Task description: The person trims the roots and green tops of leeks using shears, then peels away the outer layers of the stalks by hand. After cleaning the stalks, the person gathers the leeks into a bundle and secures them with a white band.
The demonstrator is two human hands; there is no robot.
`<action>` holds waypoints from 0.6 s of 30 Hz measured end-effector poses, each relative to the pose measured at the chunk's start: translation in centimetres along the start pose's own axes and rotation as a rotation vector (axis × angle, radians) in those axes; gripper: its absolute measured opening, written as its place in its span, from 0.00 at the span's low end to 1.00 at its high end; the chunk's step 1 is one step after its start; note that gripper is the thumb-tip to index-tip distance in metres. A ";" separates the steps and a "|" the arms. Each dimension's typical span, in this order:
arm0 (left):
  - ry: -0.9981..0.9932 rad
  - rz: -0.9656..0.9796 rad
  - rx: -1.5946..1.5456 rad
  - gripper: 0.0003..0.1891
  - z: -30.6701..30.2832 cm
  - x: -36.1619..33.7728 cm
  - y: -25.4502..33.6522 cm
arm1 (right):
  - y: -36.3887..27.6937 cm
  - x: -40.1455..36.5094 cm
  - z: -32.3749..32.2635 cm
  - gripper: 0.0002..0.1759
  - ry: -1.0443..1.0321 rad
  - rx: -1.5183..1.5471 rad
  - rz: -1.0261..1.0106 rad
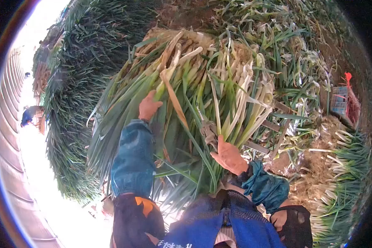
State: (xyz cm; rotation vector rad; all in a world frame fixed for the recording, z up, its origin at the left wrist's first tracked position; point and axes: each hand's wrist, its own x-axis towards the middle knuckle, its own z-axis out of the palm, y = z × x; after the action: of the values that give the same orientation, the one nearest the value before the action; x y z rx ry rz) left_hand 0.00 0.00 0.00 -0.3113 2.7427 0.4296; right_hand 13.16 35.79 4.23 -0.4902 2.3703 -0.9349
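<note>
A large heap of leeks (190, 78) lies before me, white root ends toward the far side and right, green leaves toward me and left. My left hand (149, 105) rests on the green leaves at the heap's left, its thumb and forefinger apart; its other fingers are partly hidden. Lower right, my right hand (231, 159) is closed around a grey air gun (208, 131), whose thin nozzle points up and away over the leaves. Pale leek stalks (246, 103) spread just beyond that hand.
A tall stack of leeks (82, 82) stands at left. Trimmed leaves and peelings (301, 74) litter the ground at right. Metal bars (258, 146) show beside the heap. More leeks (339, 177) lie lower right, below a blue crate (339, 100). Another person (30, 115) is far left.
</note>
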 end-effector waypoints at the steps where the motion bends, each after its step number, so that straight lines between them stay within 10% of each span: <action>1: 0.024 0.009 -0.013 0.45 0.1 -1.4 1.9 | -0.5 -0.4 -0.7 0.40 -0.022 0.014 0.040; 6: -0.017 -0.150 -0.034 0.32 0.6 -10.3 9.3 | -4.2 -3.4 -2.1 0.30 -0.147 0.104 0.129; 18: -0.112 -0.190 -0.193 0.25 5.5 -19.2 11.0 | -1.4 -4.2 0.0 0.40 0.005 0.005 0.050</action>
State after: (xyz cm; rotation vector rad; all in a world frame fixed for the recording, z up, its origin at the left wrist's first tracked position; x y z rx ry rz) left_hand 16.33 15.08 4.97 -0.5732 2.5380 0.6397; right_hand 16.61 36.94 6.68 -0.4253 2.3729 -0.9205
